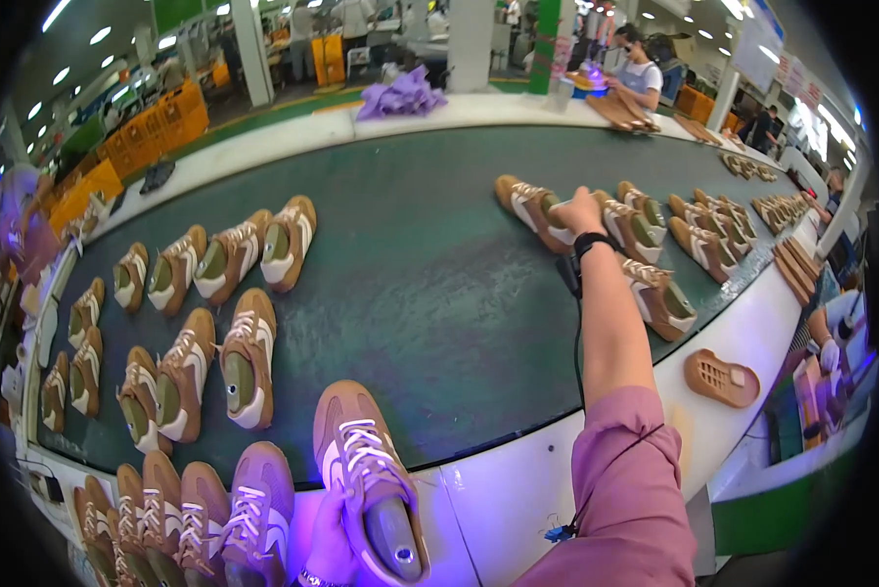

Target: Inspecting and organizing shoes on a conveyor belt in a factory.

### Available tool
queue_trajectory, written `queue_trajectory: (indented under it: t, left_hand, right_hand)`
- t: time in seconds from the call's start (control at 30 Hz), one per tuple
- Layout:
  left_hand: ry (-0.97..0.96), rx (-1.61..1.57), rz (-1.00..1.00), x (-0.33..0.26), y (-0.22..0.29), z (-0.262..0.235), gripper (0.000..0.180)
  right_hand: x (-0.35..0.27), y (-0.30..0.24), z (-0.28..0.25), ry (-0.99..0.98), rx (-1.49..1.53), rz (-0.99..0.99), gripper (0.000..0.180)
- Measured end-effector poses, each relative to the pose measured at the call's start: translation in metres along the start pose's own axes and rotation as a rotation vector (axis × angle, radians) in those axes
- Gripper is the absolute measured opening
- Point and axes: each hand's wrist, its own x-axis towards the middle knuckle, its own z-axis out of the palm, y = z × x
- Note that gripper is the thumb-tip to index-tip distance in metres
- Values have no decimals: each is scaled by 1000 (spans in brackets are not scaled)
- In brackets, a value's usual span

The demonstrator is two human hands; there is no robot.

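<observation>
At the belt's near edge my left hand (330, 543) is closed round the side of a tan sneaker (371, 460) with white laces and a white side stripe, its toe pointing away from me. Violet light falls on this hand and shoe. My right arm reaches far over the green conveyor belt (429, 264). There, my right hand (578, 210) grips another tan sneaker (527, 203) at its heel end; the fingertips are partly hidden. A similar sneaker (633, 217) stands just right of that hand, and one more sneaker (659, 298) sits beside the forearm.
Several sneakers (250, 357) stand on the belt's left part. A close row of sneakers (200, 509) lines the near-left ledge. A brown sole (721, 379) lies on the right ledge, purple cloth (402, 95) on the far ledge. A co-worker (640, 73) is at the far side.
</observation>
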Motion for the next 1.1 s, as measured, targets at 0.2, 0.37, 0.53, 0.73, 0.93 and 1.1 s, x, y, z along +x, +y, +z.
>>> queue_trajectory:
  t: [0.2, 0.37, 0.53, 0.73, 0.93, 1.1]
  left_hand:
    - [145, -55, -46, 0, 6, -3, 59]
    - [-59, -93, -82, 7, 9, -15, 59]
    - [-276, -106, -76, 18, 8, -21, 59]
    - [-336, -206, 62, 19, 3, -14, 68]
    - [-423, -88, 54, -20, 12, 2, 90]
    - [-669, -122, -42, -24, 7, -3, 97]
  right_hand:
    - [3, 0, 30, -271, -43, -131, 71]
    - [-35, -4, 21, -359, -47, -94, 53]
    - [-113, -8, -23, -510, 240, 78, 44]
    - [-242, 5, -89, -942, 1366, 363, 37]
    - [-372, 9, -185, -1006, 1761, 61, 71]
    - [-437, 20, -182, -998, 1948, 127, 100]
